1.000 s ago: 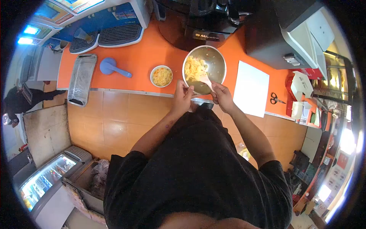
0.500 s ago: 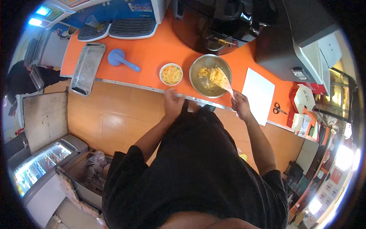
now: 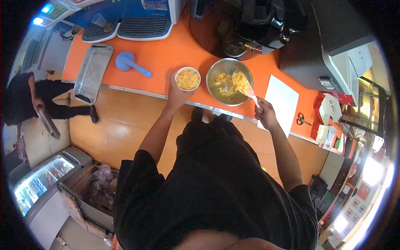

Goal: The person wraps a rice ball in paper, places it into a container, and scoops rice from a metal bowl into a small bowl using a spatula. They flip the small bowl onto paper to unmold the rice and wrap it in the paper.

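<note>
My left hand (image 3: 178,95) is wrapped round the side of a small white cup (image 3: 188,79) filled with yellow rice, near the counter's front edge. To its right stands a steel bowl (image 3: 215,92) with some more yellow rice in it. My right hand (image 3: 266,113) grips the handle of a pale spatula (image 3: 252,95), whose blade reaches over the bowl's right side and carries a heap of rice (image 3: 239,81).
On the orange counter (image 3: 158,58) are a blue ladle (image 3: 125,61), a metal tray (image 3: 92,75), a white sheet (image 3: 278,102), scissors (image 3: 302,119) and a black appliance (image 3: 250,37). Another person (image 3: 31,98) is at the far left.
My left hand has left the bowl's rim and moved left onto the cup. The spatula has drawn rice to the bowl's right side and lifted a heap. The other person has come further into view.
</note>
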Demonstrator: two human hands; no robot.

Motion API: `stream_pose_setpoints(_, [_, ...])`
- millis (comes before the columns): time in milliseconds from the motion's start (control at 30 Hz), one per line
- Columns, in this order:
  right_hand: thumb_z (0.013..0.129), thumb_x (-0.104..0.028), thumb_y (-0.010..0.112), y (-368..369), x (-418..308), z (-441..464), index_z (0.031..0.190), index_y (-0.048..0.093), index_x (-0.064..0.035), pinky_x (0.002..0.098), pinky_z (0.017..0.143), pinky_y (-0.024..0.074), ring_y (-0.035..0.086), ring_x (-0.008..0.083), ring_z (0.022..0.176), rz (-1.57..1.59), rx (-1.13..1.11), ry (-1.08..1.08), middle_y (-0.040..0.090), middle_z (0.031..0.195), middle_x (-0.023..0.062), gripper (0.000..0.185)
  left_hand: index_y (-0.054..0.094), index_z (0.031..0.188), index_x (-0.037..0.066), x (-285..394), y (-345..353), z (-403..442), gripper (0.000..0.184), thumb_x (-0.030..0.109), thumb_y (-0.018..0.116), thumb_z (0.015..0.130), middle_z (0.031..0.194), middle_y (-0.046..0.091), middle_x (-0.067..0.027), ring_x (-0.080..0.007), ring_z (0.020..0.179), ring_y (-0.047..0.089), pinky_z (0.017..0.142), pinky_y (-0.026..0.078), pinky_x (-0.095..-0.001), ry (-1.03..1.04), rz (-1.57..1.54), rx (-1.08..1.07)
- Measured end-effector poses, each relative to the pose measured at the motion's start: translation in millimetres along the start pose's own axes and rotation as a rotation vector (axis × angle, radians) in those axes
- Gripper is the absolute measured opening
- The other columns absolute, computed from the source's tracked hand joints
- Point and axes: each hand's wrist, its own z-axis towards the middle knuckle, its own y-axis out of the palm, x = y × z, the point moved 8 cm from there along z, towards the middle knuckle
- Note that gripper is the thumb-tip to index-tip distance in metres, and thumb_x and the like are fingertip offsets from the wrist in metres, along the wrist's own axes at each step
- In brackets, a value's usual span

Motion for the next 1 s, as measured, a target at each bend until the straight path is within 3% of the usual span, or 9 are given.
stream_pose_setpoints(167, [0.100, -0.026, 0.049, -2.1, -20.1, -4.5, 0.130, 0.053, -0.0032, 0.0220, 0.043, 0.0238, 0.028, 0.0063, 0.047, -0.023, 0.025, -0.035, 0.040, 0.062, -0.0028, 0.039, 0.028, 0.133, -0.003, 31.9, -1.0, -2.0, 0.089, 0.002, 0.084, 0.064, 0.124, 0.050, -0.0165, -0.0252, 0.119, 0.052, 0.099, 0.045, -0.0381, 0.000, -0.225, -0.016])
stream_pose_setpoints(267, [0.100, -0.025, 0.048, 9.9, -42.4, -12.4, 0.129, 0.055, -0.0034, 0.0211, 0.043, 0.0244, 0.029, 0.0050, 0.048, -0.102, -0.033, -0.080, 0.040, 0.063, -0.0037, 0.036, 0.031, 0.131, -0.003, 74.5, 15.4, 0.6, 0.084, 0.004, 0.084, 0.065, 0.120, 0.052, -0.0150, -0.0242, 0.115, 0.054, 0.097, 0.046, -0.0372, 0.016, -0.089, -0.075])
stream_pose_setpoints(400, [0.101, -0.022, 0.048, 24.6, -72.8, -20.0, 0.126, 0.058, -0.0025, 0.0183, 0.042, 0.0250, 0.031, 0.0029, 0.047, -0.332, 0.036, -0.110, 0.041, 0.061, -0.0046, 0.034, 0.026, 0.136, -0.002, 128.7, 60.0, 13.2, 0.092, 0.008, 0.085, 0.065, 0.128, 0.049, -0.0182, -0.0254, 0.118, 0.053, 0.100, 0.045, -0.0361, -0.086, -0.134, -0.329])
stream_pose_setpoints(533, [0.100, -0.024, 0.050, 25.5, -84.5, -15.7, 0.125, 0.059, -0.0009, 0.0198, 0.044, 0.0321, 0.039, 0.0041, 0.050, -0.620, 0.084, -0.226, 0.045, 0.063, -0.0037, 0.035, 0.025, 0.136, -0.002, 133.5, 93.5, 21.5, 0.095, 0.008, 0.085, 0.063, 0.129, 0.048, -0.0175, -0.0253, 0.122, 0.049, 0.104, 0.041, -0.0367, -0.024, -0.104, -0.339])
stream_pose_setpoints(633, [0.098, -0.022, 0.055, 38.3, -100.3, -24.6, 0.124, 0.059, -0.0018, 0.0253, 0.047, 0.0428, 0.051, 0.0113, 0.052, -1.053, 0.170, -0.493, 0.054, 0.066, 0.0008, 0.033, 0.026, 0.135, -0.002, 138.0, 102.9, 26.3, 0.095, 0.008, 0.086, 0.061, 0.128, 0.048, -0.0167, -0.0247, 0.123, 0.048, 0.105, 0.039, -0.0366, -0.010, -0.141, -0.329])
stream_pose_setpoints(700, [0.094, -0.017, 0.059, 73.2, -116.4, -51.7, 0.122, 0.061, -0.0078, 0.0345, 0.049, 0.0489, 0.058, 0.0180, 0.053, -1.428, 0.274, -0.963, 0.055, 0.065, 0.0050, 0.030, 0.028, 0.134, -0.002, 132.9, 109.5, 30.4, 0.096, 0.011, 0.087, 0.060, 0.128, 0.049, -0.0170, -0.0260, 0.122, 0.049, 0.104, 0.040, -0.0373, -0.027, -0.164, -0.316])
stream_pose_setpoints(733, [0.089, -0.014, 0.061, 75.3, -109.8, -52.7, 0.124, 0.060, -0.0133, 0.0363, 0.051, 0.0531, 0.062, 0.0229, 0.057, -1.548, 0.306, -0.912, 0.059, 0.072, 0.0064, 0.035, 0.030, 0.133, -0.001, 128.8, 112.4, 31.0, 0.096, 0.013, 0.088, 0.058, 0.127, 0.050, -0.0172, -0.0273, 0.122, 0.050, 0.104, 0.040, -0.0379, -0.048, -0.184, -0.307])
stream_pose_setpoints(833, [0.087, -0.014, 0.062, 84.8, -90.5, -53.7, 0.126, 0.058, -0.0158, 0.0332, 0.049, 0.0536, 0.062, 0.0206, 0.058, -1.756, 0.295, -0.934, 0.058, 0.075, 0.0039, 0.039, 0.029, 0.133, 0.000, 123.3, 120.6, 34.5, 0.096, 0.012, 0.088, 0.058, 0.126, 0.049, -0.0170, -0.0266, 0.122, 0.049, 0.104, 0.040, -0.0380, -0.065, -0.229, -0.301])
stream_pose_setpoints(1000, [0.087, -0.014, 0.062, 69.3, -85.6, -48.0, 0.127, 0.058, -0.0204, 0.0332, 0.050, 0.0541, 0.064, 0.0198, 0.063, -1.769, 0.252, -0.890, 0.061, 0.082, 0.0043, 0.041, 0.029, 0.134, 0.001, 116.8, 115.1, 32.0, 0.096, 0.012, 0.088, 0.059, 0.128, 0.047, -0.0166, -0.0265, 0.123, 0.048, 0.104, 0.040, -0.0383, -0.009, -0.223, -0.267])
